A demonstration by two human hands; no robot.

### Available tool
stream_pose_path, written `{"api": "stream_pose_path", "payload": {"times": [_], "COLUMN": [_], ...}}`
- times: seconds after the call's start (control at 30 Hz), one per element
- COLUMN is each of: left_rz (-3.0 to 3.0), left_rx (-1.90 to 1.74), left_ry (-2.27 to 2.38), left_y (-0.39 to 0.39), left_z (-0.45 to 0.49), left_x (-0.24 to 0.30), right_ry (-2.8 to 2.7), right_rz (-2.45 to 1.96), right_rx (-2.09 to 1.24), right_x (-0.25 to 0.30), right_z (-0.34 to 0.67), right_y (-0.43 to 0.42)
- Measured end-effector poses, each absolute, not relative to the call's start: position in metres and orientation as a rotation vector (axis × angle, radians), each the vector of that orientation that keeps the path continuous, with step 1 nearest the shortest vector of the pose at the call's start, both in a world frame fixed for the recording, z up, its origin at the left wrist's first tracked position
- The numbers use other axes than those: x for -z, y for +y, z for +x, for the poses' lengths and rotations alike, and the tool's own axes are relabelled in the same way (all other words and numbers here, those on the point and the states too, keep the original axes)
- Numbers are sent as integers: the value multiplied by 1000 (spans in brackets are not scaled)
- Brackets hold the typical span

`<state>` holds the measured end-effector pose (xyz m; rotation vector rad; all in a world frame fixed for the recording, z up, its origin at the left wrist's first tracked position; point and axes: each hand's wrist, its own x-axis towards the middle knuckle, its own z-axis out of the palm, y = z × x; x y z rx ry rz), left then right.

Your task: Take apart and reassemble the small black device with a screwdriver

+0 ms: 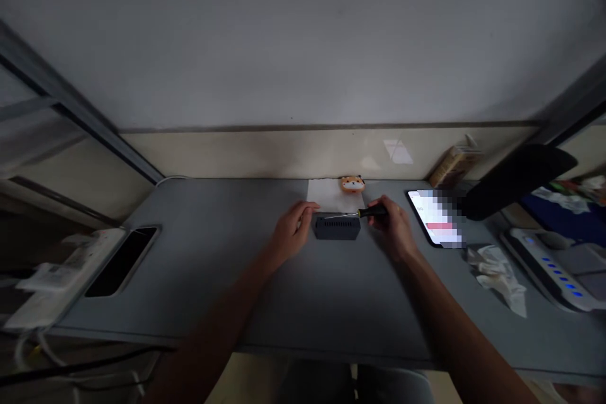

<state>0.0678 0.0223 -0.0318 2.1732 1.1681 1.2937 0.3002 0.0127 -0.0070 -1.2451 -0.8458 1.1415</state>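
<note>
A small dark box-shaped device point(337, 227) lies on the grey table point(227, 265) in front of me. My left hand point(291, 231) rests at its left end, fingers curled against it. My right hand point(395, 227) is closed around the black handle of a screwdriver point(364, 212). The screwdriver's thin shaft lies over the top of the device, pointing left. Just behind the device lies a white sheet of paper point(329, 196), with a small orange animal-shaped toy point(353, 184) on its far right corner.
A lit phone point(433, 218) lies right of my right hand, with crumpled white tissue point(499, 271) nearer the table's front. A dark phone point(122, 260) lies at the left edge. A carton point(453, 165) leans on the wall, beside a black object point(516, 180).
</note>
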Motion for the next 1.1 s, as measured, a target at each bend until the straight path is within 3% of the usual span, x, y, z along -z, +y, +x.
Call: {"api": "stream_pose_path", "payload": {"times": [0.27, 0.7, 0.9, 1.1], "left_rz": [2453, 2759, 2984, 2824], "left_rx": [-1476, -1354, -1287, -1362], "left_ry": [1076, 975, 965, 977], "left_y": [21, 24, 24, 25], "left_z": [64, 58, 58, 59], "left_x": [30, 32, 26, 31], "right_ry": [-933, -891, -895, -806], "right_rz": [-1248, -1281, -1353, -1375], "right_rx": [-1137, -1115, -934, -818], "right_x": [12, 13, 9, 5], "right_z": [298, 297, 309, 319], "right_y": [12, 11, 18, 21]}}
